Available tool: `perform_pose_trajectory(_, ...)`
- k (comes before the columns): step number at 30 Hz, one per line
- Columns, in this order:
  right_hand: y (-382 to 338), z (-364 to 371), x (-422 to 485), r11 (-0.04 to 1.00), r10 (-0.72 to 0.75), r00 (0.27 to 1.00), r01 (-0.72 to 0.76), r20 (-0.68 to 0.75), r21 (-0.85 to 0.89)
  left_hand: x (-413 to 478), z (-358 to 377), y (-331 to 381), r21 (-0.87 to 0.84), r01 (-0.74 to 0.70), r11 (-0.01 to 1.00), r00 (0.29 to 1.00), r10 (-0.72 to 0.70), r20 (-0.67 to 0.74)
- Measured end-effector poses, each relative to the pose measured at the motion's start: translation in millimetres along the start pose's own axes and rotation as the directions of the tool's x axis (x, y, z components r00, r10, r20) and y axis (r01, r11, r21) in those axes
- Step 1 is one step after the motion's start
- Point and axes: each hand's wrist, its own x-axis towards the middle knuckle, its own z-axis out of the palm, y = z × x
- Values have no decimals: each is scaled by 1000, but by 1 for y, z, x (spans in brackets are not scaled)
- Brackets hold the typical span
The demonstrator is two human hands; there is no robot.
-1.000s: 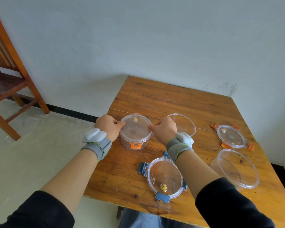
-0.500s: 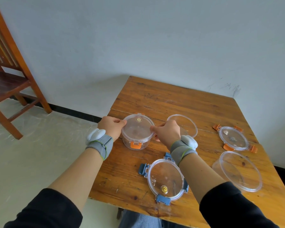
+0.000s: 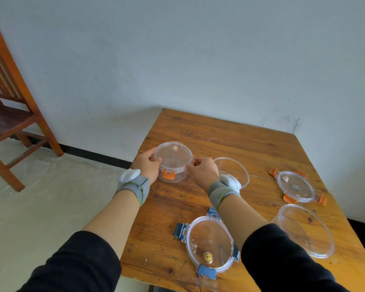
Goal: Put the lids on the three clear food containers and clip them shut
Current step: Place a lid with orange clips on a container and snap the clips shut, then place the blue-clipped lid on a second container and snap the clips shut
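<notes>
A small clear container [image 3: 173,165] with an orange-clipped lid on top stands near the table's left edge. My left hand [image 3: 147,166] grips its left side and my right hand [image 3: 202,170] pinches its right clip. The front orange clip is folded down. Behind my right wrist sits an open clear container [image 3: 236,167], partly hidden. A larger open clear container [image 3: 308,230] stands at the right. A lid with orange clips [image 3: 296,186] lies at the back right. A lid with blue clips [image 3: 209,243] lies near the front edge.
The wooden table [image 3: 230,133] stands against a pale wall. A wooden chair [image 3: 11,114] is on the floor to the left. Both my wrists wear grey bands with white pods.
Both hands stayed on the small container's sides. My fingers shifted from pressing the lid's rim to gripping at the side clips. The view has moved slightly.
</notes>
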Motion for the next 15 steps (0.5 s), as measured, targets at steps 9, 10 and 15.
perform_pose_trajectory(9, -7, -30, -11, 961, -190, 977, 206, 100, -183, -32, 9, 11, 281, -391, 876, 877, 448, -175)
perform_pose_trajectory(10, -5, -37, -19, 952, -200, 969, 227, 149, -203, -43, 13, 10, 252, -455, 854, 848, 502, -168)
perform_pose_trajectory(15, 54, -75, -79, 899, -114, 957, 214, 268, -381, -121, 46, -8, 241, -409, 880, 887, 322, 332)
